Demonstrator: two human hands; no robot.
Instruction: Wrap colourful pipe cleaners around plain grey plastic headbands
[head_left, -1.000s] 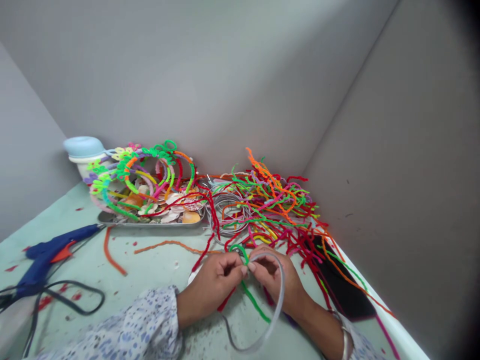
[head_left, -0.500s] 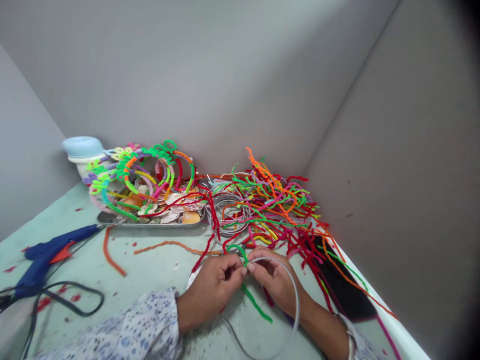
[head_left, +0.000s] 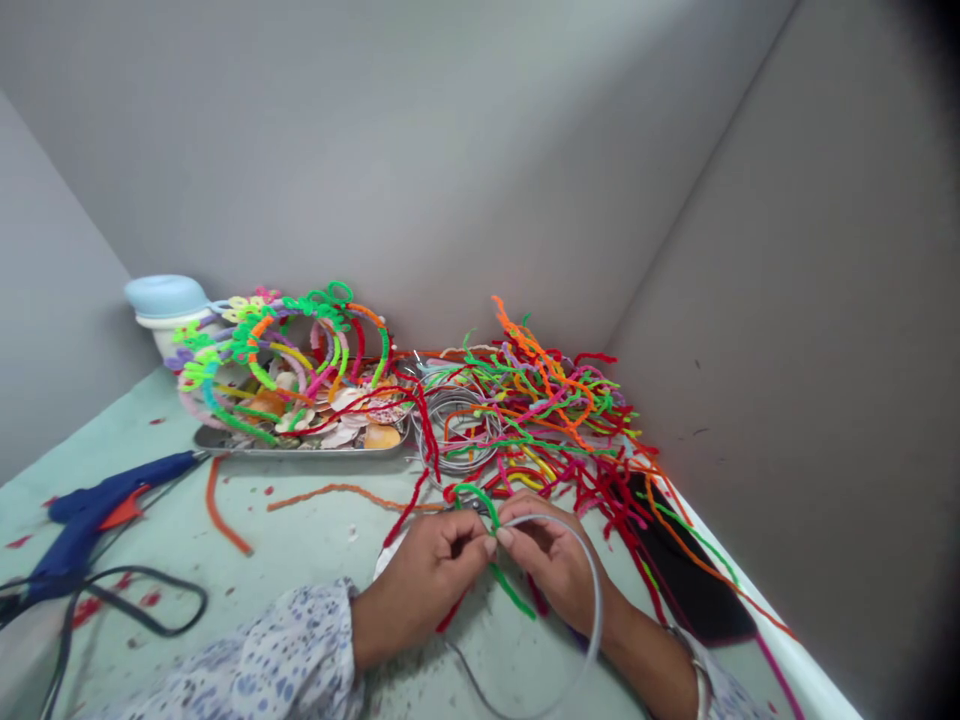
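My left hand (head_left: 424, 570) is closed in a pinch, thumb and forefinger on a green pipe cleaner (head_left: 516, 594). One part of that pipe cleaner arches above the fingertips and its loose end hangs below them. Close beside it, my right hand (head_left: 561, 568) pinches a grey wire (head_left: 596, 610) at the same spot where the green strand crosses. The wire bows out over the right wrist, runs down towards the bottom edge and curves back left. The fingertips hide exactly how strand and wire meet. Under the hands lie red strands and a partly covered white round thing.
A metal tray (head_left: 300, 455) of shells carries several colourful fuzzy headbands (head_left: 259, 350). Coiled grey wire (head_left: 457, 430) and a heap of pipe cleaners (head_left: 555, 390) lie beyond my hands. At left are a blue glue gun (head_left: 97, 505) and a blue-lidded container (head_left: 166, 295); at right, a black flat object (head_left: 675, 570).
The green pipe cleaner's hanging end has swung slightly up and left, and its upper arch has shifted a little right. Both hands stay almost in place, still pinching.
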